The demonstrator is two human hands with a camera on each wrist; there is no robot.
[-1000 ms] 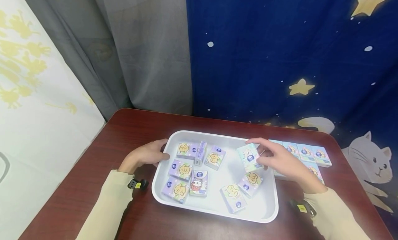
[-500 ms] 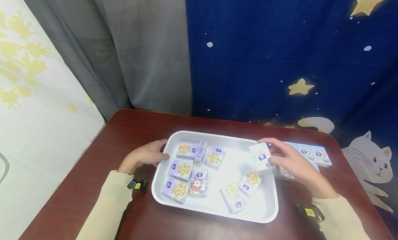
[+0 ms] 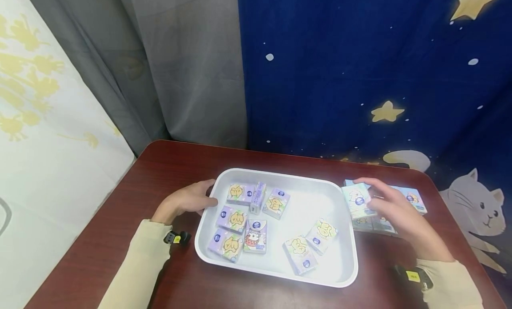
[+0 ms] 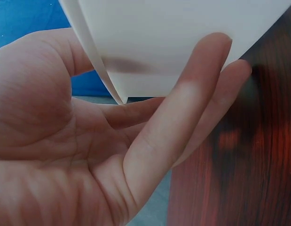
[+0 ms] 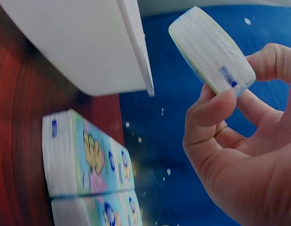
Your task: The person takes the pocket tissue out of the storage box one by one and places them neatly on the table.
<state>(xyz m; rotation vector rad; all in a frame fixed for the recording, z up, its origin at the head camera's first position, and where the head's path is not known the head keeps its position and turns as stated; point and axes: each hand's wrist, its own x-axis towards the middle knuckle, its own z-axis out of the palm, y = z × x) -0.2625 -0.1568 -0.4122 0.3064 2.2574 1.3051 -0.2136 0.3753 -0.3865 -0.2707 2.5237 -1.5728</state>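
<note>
My right hand [image 3: 394, 204] pinches a pale green tissue pack [image 3: 357, 201] between thumb and fingers, just past the right rim of the white tray [image 3: 296, 275]. In the right wrist view the pack [image 5: 213, 49] is seen from its narrow white side, raised above the table. Below and beyond it lie blue tissue packs [image 3: 414, 198] in rows, partly covered by the hand. On the left, my left hand [image 3: 188, 198] holds the tray's side, thumb over the rim; in the left wrist view its fingers [image 4: 178, 108] lie against the outer wall.
Purple tissue packs [image 3: 232, 218] lie in the left half of the tray, one standing on its narrow side [image 3: 258, 197]. Two paler packs [image 3: 300, 254] lie at its front right. The dark red table [image 3: 176, 158] backs onto grey and blue curtains [image 3: 320, 78].
My right hand has carried the pale green tissue pack rightward, from over the tray to beyond its right rim, above the blue packs. The left hand and tray have stayed put.
</note>
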